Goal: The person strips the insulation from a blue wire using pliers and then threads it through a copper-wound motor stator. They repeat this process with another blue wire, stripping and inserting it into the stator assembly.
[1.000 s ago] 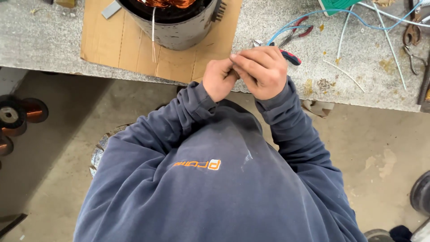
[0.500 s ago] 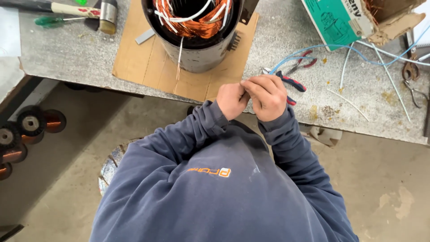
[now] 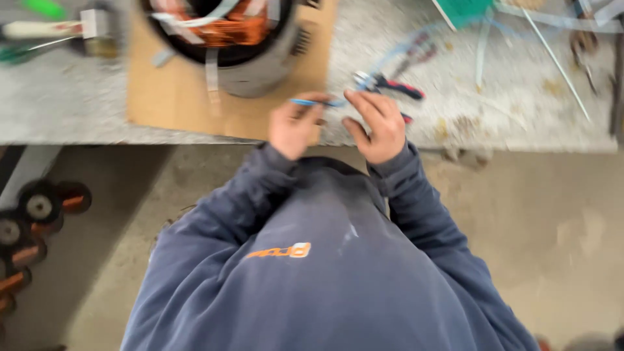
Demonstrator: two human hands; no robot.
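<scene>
The surface (image 3: 78, 110) looks like rough, speckled grey stone or concrete, matt. On it lies a flat sheet of matt brown cardboard (image 3: 175, 104) under a motor stator (image 3: 253, 71) with a dull grey metal shell and shiny copper windings (image 3: 227, 31). The thin blue tube (image 3: 312, 102) looks like smooth plastic. The sweatshirt (image 3: 325, 279) is soft matt navy cloth.

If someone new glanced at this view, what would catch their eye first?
Probably the two hands at the bench edge, left hand and right hand, pinching a thin blue wire between them. Next, the big motor stator with copper windings, standing on cardboard at upper left.
</scene>
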